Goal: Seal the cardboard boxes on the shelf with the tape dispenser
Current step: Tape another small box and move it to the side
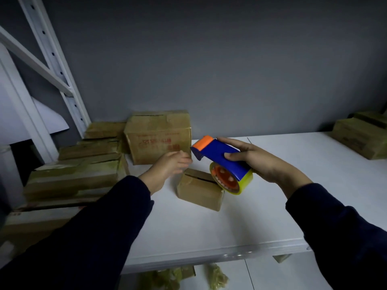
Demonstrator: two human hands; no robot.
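Dark sleeves (94, 237) reach over the white shelf (251, 216). Right hand (266, 164) grips the blue tape dispenser (222, 158) just above 1 small cardboard box (199, 191) standing on the shelf. Left hand (169, 166), blurred, is beside its orange end; its grip cannot be told.

Glossy blue plastic tape dispenser (222, 159), matt brown cardboard small box (199, 190), smooth white-painted metal shelf (209, 227).
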